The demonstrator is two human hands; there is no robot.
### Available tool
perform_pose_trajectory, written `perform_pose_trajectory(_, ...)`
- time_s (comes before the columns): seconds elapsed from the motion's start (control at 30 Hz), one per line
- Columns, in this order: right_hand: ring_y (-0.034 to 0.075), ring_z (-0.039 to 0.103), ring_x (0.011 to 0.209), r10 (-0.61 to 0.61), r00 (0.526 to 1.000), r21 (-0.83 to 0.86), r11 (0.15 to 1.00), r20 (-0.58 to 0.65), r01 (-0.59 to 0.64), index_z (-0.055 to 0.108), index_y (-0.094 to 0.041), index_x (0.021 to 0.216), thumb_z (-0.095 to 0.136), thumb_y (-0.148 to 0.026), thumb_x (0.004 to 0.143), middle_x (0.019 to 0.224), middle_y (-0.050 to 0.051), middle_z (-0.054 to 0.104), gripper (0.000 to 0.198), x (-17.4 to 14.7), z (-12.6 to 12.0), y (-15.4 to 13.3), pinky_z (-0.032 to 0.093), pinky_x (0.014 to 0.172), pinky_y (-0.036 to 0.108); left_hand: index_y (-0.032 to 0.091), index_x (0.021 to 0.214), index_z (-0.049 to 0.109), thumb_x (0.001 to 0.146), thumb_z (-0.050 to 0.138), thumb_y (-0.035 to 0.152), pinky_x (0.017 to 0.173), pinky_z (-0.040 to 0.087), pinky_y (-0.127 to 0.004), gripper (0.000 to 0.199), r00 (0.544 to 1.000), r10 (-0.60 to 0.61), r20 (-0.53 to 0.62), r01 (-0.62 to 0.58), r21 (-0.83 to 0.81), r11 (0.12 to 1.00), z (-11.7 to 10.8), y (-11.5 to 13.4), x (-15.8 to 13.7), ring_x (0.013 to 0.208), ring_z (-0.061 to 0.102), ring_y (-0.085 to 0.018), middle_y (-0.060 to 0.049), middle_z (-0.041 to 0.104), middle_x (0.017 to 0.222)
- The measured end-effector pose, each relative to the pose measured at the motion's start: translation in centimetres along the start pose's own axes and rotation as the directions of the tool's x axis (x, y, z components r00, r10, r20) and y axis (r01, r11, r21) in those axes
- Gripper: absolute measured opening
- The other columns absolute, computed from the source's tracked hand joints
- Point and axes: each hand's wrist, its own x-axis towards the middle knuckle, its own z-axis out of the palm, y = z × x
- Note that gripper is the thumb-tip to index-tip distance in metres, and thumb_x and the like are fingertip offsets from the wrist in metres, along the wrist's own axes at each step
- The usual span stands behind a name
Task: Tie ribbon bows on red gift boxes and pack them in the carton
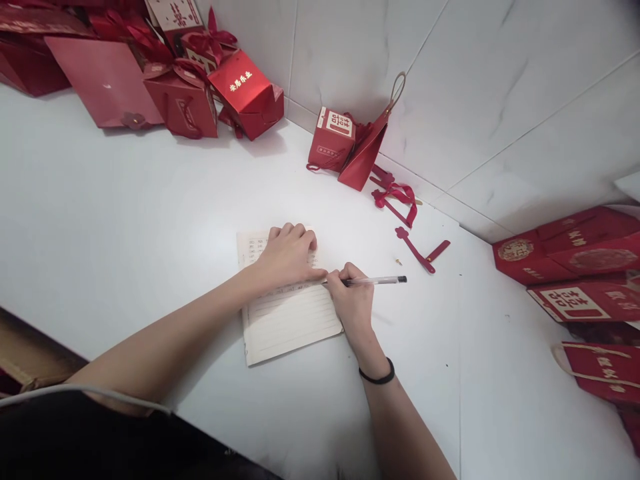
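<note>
A lined notebook (pixel 290 327) lies on the white table, its upper lines covered with handwriting and its lower lines blank. My left hand (pixel 287 257) rests across the written part, fingers bent slightly apart and the thumb stretched toward the right. It holds nothing. Over the right edge of the page, my right hand (pixel 353 297) is closed round a pen (pixel 380 281) with a clear barrel and a black end cap. The pen's tip is near the paper by my left thumb, partly hidden by my fingers. A black band circles my right wrist.
Red gift boxes (pixel 245 93) crowd the back left of the table. A small red box (pixel 333 140) and a folded red piece (pixel 365 153) stand by the tiled wall. Red straps (pixel 420 253) and ribbon (pixel 400 193) lie nearby. More red boxes (pixel 570 247) line the right side.
</note>
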Motion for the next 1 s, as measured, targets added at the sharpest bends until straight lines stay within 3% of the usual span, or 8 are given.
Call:
perform_pose_trajectory(0.17,0.01,0.021,0.048,-0.03,0.999,-0.047,0.998,-0.023,0.029,0.021,-0.022,0.055,0.046,-0.027,0.07,0.05,-0.007,0.02,0.03,0.06,0.03,0.14,0.021,0.044,0.023,0.019,0.084,0.053,0.064,0.062,0.053,0.086,0.03,-0.04,0.041,1.0,-0.003,-0.005,0.003,0.005,1.0,0.02,0.03,0.08,0.095,0.046,-0.026,-0.006,0.055,0.093)
perform_pose_trajectory(0.33,0.01,0.023,0.048,0.015,1.0,-0.088,0.996,-0.022,-0.017,0.024,-0.022,0.055,0.047,-0.03,0.073,0.05,-0.007,0.023,0.03,-0.02,-0.01,0.16,0.022,0.045,0.024,0.019,0.085,0.053,0.064,0.062,0.053,0.087,0.03,-0.04,0.041,1.0,-0.012,-0.003,0.012,0.006,1.0,0.06,0.06,0.09,0.097,0.047,-0.027,-0.006,0.055,0.094)
perform_pose_trajectory(0.73,0.011,0.021,0.05,-0.022,0.999,-0.064,0.998,-0.05,0.019,0.022,-0.022,0.056,0.045,-0.025,0.068,0.052,-0.007,0.021,0.026,0.01,0.12,0.28,0.022,0.045,0.023,0.02,0.084,0.053,0.064,0.061,0.052,0.087,0.031,-0.04,0.039,1.0,-0.009,-0.002,0.009,0.008,1.0,0.02,0.04,0.04,0.096,0.047,-0.026,-0.006,0.056,0.093)
perform_pose_trajectory(0.9,0.011,0.025,0.05,0.027,0.99,0.114,0.993,-0.14,-0.011,0.023,-0.022,0.055,0.046,-0.024,0.067,0.053,-0.006,0.023,0.026,0.24,-0.3,0.17,0.025,0.046,0.023,0.02,0.084,0.053,0.061,0.064,0.053,0.087,0.032,-0.042,0.042,1.0,-0.005,-0.014,0.005,-0.004,1.0,0.02,0.07,0.07,0.097,0.048,-0.028,-0.007,0.057,0.094)
perform_pose_trajectory(1.0,0.011,0.027,0.048,0.089,0.988,0.205,0.977,-0.126,-0.062,0.024,-0.023,0.054,0.048,-0.026,0.067,0.051,-0.006,0.025,0.027,0.35,-0.54,0.41,0.026,0.044,0.023,0.02,0.08,0.053,0.064,0.064,0.044,0.086,0.034,-0.043,0.031,0.998,-0.017,-0.055,0.015,-0.031,0.999,0.03,-0.21,-0.03,0.096,0.051,-0.028,-0.006,0.06,0.092)
